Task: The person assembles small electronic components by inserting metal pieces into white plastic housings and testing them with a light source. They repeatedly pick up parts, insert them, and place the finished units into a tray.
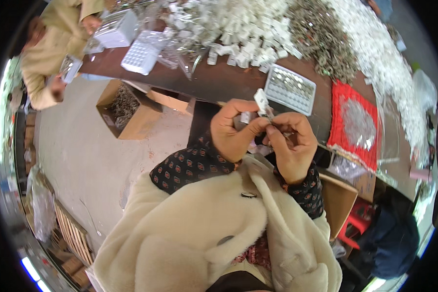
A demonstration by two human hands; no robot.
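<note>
In front of my chest, just off the table's near edge, my two hands meet at the fingertips. My left hand (234,130) is closed, pinching a small white plastic piece (262,101) that sticks up past the thumb. Another white piece (246,117) shows inside the curled left fingers. My right hand (293,145) is closed too, thumb and forefinger pressed together against the lower end of the upright piece. Whatever the right fingers hold is too small to make out. Just beyond the hands lies a white tray (310,108) with small shiny metal parts in its pockets.
Heaps of white plastic pieces (250,29) and metal parts (321,44) cover the table's far side. At right, a clear bag (357,124) lies on red cloth (337,117). A cardboard box (136,124) stands at left; a co-worker (46,73) handles trays.
</note>
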